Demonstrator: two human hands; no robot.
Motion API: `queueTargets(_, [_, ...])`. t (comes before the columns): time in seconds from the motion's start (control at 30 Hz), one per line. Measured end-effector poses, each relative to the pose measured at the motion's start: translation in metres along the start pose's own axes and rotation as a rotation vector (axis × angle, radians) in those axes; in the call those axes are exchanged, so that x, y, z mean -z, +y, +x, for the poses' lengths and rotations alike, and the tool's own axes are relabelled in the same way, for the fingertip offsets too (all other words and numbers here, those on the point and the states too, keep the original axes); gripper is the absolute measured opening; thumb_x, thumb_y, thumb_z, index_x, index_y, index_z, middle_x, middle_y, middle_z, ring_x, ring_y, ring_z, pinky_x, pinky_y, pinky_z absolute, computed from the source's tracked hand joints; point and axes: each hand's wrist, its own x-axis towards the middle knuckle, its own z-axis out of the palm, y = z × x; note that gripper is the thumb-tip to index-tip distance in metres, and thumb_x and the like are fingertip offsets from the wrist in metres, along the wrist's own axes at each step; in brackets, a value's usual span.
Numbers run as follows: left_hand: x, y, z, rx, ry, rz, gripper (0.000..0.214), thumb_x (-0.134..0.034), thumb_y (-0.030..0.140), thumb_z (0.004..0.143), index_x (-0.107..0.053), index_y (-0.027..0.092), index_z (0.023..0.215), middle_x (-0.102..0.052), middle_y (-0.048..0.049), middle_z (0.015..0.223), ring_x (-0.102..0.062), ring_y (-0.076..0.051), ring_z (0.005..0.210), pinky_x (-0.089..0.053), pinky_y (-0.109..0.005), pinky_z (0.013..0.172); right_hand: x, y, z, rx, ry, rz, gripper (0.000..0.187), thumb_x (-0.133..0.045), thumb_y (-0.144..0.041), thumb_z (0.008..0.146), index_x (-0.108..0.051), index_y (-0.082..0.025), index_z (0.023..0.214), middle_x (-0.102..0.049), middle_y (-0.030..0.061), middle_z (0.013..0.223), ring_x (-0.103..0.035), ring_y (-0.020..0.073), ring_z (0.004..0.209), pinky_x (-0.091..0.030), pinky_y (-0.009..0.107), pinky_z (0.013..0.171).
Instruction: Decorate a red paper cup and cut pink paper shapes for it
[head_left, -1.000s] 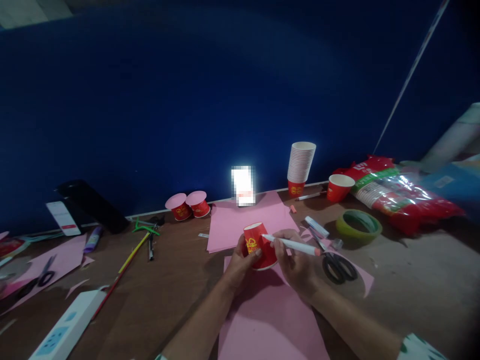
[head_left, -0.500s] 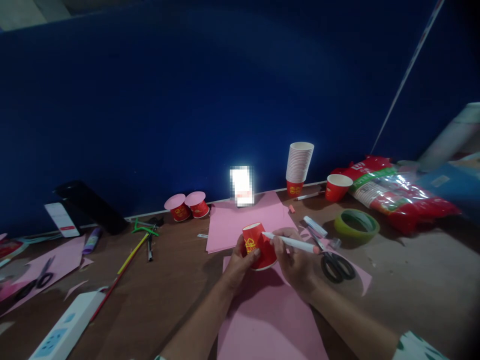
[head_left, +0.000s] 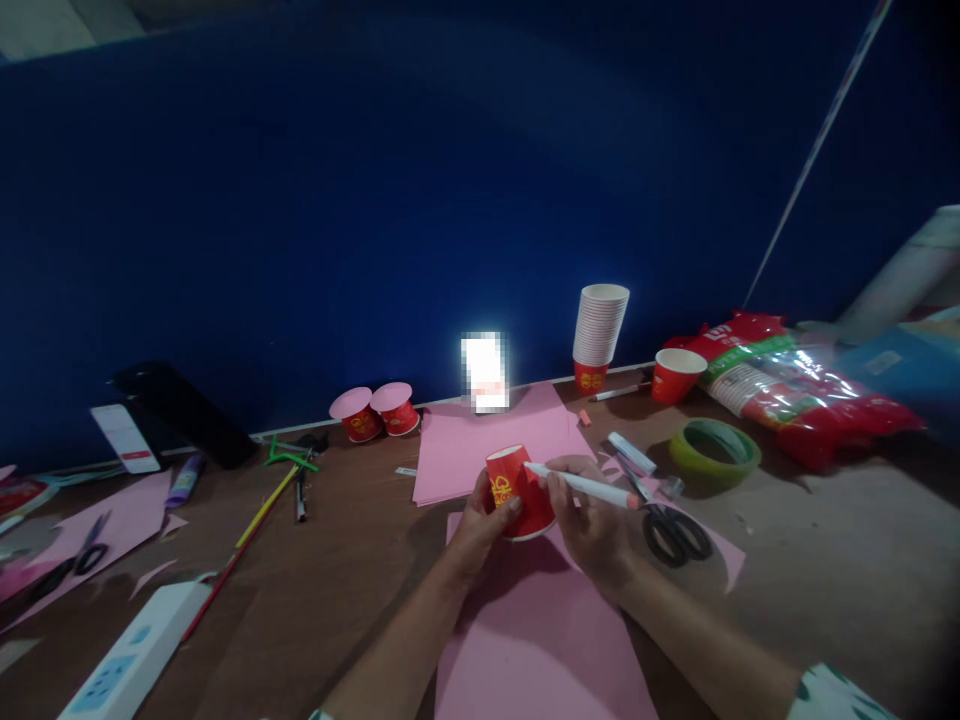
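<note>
A red paper cup with yellow markings is tilted in my left hand, whose thumb presses on its side. My right hand is closed around a white marker with an orange end. The marker's tip meets the cup's wall near its upper edge; whether it leaves a mark there is too small to tell. Beneath both hands lies a pink sheet of paper, and a stack of pink paper is just beyond. The marker's white cap or a second pen lies right of my right hand.
Black-handled scissors, yellow-green tape and a red-and-clear bag are at right. A stack of paper cups and a single cup stand behind. Two cups with pink discs, a power strip and a glue stick are at left.
Almost nothing differs. The whole view has shifted very slightly, and both hands hold the cup and marker in the same pose.
</note>
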Motion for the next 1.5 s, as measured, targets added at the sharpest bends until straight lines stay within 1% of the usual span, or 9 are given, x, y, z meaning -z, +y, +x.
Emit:
queueTargets(0.33, [-0.0018,0.0014,-0.0009,-0.008,0.012,0.013,0.052,-0.075,0.028,0.062,-0.055,0.02,0.109,-0.066,-0.0069,0.098,-0.061,-0.025,0.095,-0.043,-0.04,0.09,-0.0005,-0.0002,-0.0001,-0.007,-0.012,0.035,0.008,-0.048,-0.018,0.085,-0.055,-0.019,0.088,-0.06,0.0061,0.08,-0.06,0.0184,0.07,-0.052,0.031,0.062])
queueTargets(0.5, [-0.0037,0.0016,-0.0009,-0.004,0.023,0.001,0.054,-0.075,0.029,0.061,-0.055,0.021,0.11,-0.066,-0.007,0.099,-0.06,-0.026,0.097,-0.042,-0.041,0.091,-0.0001,-0.0005,-0.0001,0.001,-0.009,0.03,0.008,-0.048,-0.019,0.086,-0.056,-0.019,0.088,-0.061,0.0058,0.079,-0.06,0.0192,0.071,-0.052,0.033,0.064])
queueTargets(0.67, [-0.0046,0.002,-0.0006,-0.004,0.022,-0.004,0.055,-0.075,0.03,0.061,-0.054,0.021,0.111,-0.066,-0.0079,0.101,-0.059,-0.027,0.099,-0.041,-0.041,0.092,0.0009,-0.0014,0.0002,0.005,0.0,0.029,0.009,-0.048,-0.019,0.086,-0.055,-0.02,0.091,-0.06,0.0068,0.081,-0.059,0.0192,0.071,-0.052,0.033,0.061])
queueTargets(0.87, [-0.0022,-0.0005,0.0005,-0.007,0.022,-0.007,0.054,-0.076,0.029,0.06,-0.055,0.02,0.109,-0.066,-0.0076,0.098,-0.06,-0.027,0.096,-0.042,-0.042,0.09,-0.0003,-0.0027,-0.0013,0.025,-0.028,0.037,0.008,-0.048,-0.017,0.085,-0.055,-0.019,0.089,-0.06,0.0065,0.082,-0.059,0.0199,0.075,-0.052,0.034,0.067])
queueTargets(1.13, [0.0029,-0.0038,0.002,-0.018,0.017,0.036,0.053,-0.074,0.029,0.063,-0.053,0.02,0.111,-0.066,-0.0067,0.098,-0.061,-0.024,0.094,-0.041,-0.04,0.091,0.0004,-0.004,0.001,0.015,-0.015,0.023,0.009,-0.047,-0.019,0.086,-0.056,-0.018,0.087,-0.061,0.006,0.08,-0.06,0.0193,0.073,-0.052,0.033,0.065])
queueTargets(1.27, [0.0001,-0.0013,0.0001,-0.016,0.008,0.006,0.055,-0.074,0.029,0.063,-0.053,0.02,0.113,-0.066,-0.0072,0.099,-0.061,-0.025,0.095,-0.042,-0.041,0.09,0.0005,-0.0021,0.0016,0.015,-0.014,0.016,0.009,-0.048,-0.018,0.085,-0.056,-0.018,0.087,-0.061,0.0057,0.08,-0.06,0.0192,0.073,-0.051,0.033,0.067])
queueTargets(1.5, [-0.0016,-0.0008,-0.0003,-0.002,0.016,-0.055,0.055,-0.074,0.03,0.063,-0.053,0.02,0.112,-0.066,-0.0078,0.1,-0.06,-0.026,0.099,-0.042,-0.041,0.091,0.0,-0.0024,-0.0014,-0.01,-0.012,0.046,0.008,-0.047,-0.017,0.085,-0.053,-0.02,0.087,-0.06,0.0054,0.078,-0.061,0.0185,0.07,-0.052,0.032,0.063])
